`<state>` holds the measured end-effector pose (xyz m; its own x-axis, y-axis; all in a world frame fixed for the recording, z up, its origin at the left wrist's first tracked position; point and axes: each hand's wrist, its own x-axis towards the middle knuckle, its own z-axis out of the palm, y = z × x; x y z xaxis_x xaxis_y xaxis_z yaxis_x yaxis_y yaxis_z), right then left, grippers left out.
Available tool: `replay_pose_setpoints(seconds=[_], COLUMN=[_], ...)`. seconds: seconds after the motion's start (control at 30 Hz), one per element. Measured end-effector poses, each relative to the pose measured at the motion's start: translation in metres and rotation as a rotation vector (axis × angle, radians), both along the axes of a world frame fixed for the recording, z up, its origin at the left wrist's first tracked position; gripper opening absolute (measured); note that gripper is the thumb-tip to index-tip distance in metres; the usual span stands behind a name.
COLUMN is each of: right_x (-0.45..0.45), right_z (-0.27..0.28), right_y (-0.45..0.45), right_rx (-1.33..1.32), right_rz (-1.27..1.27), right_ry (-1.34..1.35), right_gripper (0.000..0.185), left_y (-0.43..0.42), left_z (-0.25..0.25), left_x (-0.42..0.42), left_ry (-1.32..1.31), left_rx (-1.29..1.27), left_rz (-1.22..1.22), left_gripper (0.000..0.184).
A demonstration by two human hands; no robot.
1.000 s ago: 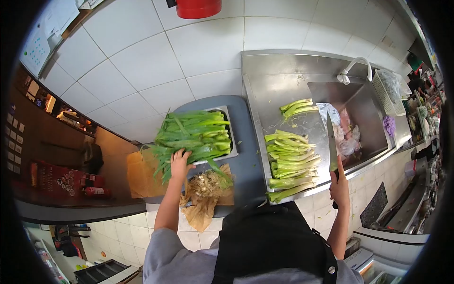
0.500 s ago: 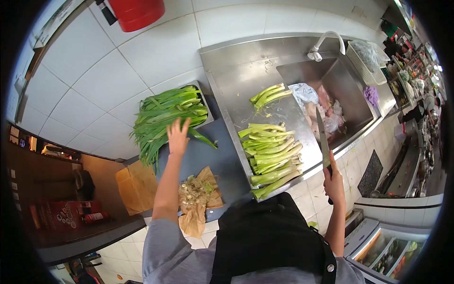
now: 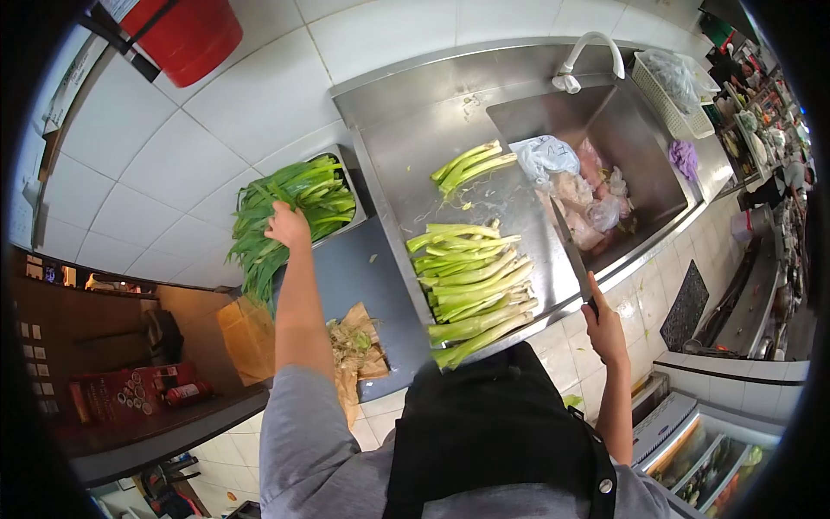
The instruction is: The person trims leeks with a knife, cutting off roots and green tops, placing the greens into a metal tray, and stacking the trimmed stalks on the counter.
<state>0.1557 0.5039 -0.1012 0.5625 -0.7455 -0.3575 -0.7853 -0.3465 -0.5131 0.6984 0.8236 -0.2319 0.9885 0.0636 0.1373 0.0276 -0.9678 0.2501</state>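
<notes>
My left hand (image 3: 288, 225) is on the heap of green leek leaves (image 3: 259, 195), its fingers curled round some of them. The heap fills a metal tray (image 3: 350, 186) and spills over its near side. In my right hand (image 3: 607, 330) is a long kitchen knife (image 3: 571, 251), gripped by its dark handle, with the blade pointing up and away over the sink's edge. Cut leek stalks (image 3: 475, 281) lie side by side on the steel drainboard (image 3: 398, 164), to the left of the knife. A smaller bunch of stalks (image 3: 469, 166) lies farther back.
The sink (image 3: 644, 195) holds bagged raw meat (image 3: 588, 195) beneath a white faucet (image 3: 566, 82). Trimmed roots lie on brown paper (image 3: 372, 355) at the grey counter's (image 3: 346, 272) near edge. A basket (image 3: 670, 99) and a purple cloth (image 3: 683, 158) are at the right.
My left hand has gone from spread fingers to curled ones and moved left onto the leaves. The stray leaf piece beside the tray no longer shows there. The knife has dipped slightly.
</notes>
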Motion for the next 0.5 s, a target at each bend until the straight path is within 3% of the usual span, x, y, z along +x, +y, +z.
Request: replay_pose_setpoints(seconds=[0.07, 0.13, 0.33, 0.5], right_x=[-0.003, -0.005, 0.001, 0.035], right_z=[-0.003, -0.003, -0.020, -0.062], right_y=[-0.013, -0.027, -0.068, -0.072], right_rx=[0.010, 0.015, -0.118, -0.301], right_rz=[0.011, 0.028, 0.325, 0.441], right_ry=[0.000, -0.037, -0.077, 0.047], right_gripper=[0.067, 0.068, 0.069, 0.070], left_y=[-0.003, -0.004, -0.004, 0.018], left_z=[-0.009, -0.025, 0.015, 0.000], left_x=[0.000, 0.001, -0.059, -0.114], left_ry=[0.071, 0.225, 0.258, 0.196], left_rx=[0.116, 0.257, 0.281, 0.205], left_rz=[-0.035, -0.186, -0.242, -0.291], left_gripper=[0.008, 0.018, 0.036, 0.041])
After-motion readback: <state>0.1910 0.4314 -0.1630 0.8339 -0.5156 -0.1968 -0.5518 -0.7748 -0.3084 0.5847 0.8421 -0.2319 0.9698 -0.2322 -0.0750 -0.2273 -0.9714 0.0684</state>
